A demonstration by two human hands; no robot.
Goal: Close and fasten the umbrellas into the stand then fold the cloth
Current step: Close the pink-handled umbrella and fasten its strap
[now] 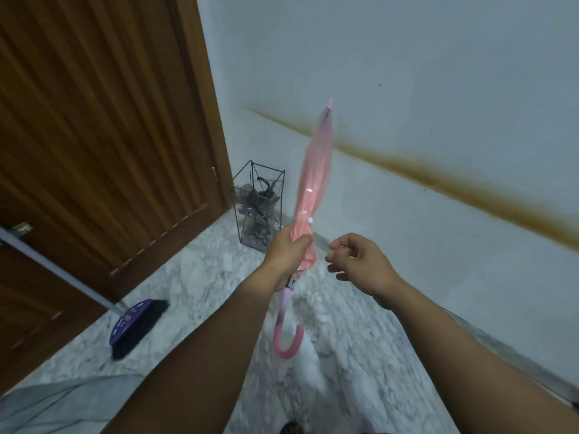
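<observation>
A closed pink umbrella [315, 170] points up and away, its curved pink handle hanging low below my wrist. My left hand [286, 256] grips it around the lower canopy. My right hand [357, 260] hovers just right of the umbrella with loosely curled fingers, apart from it; whether it pinches the strap I cannot tell. A black wire umbrella stand [261, 208] stands in the corner by the door, holding a folded dark clear umbrella. A grey cloth [53, 405] lies on the floor at the bottom left.
A wooden door [94, 120] fills the left side. A broom with a purple head [134, 324] leans across the marble floor near it. The white wall [438, 89] with a brown stain runs along the right.
</observation>
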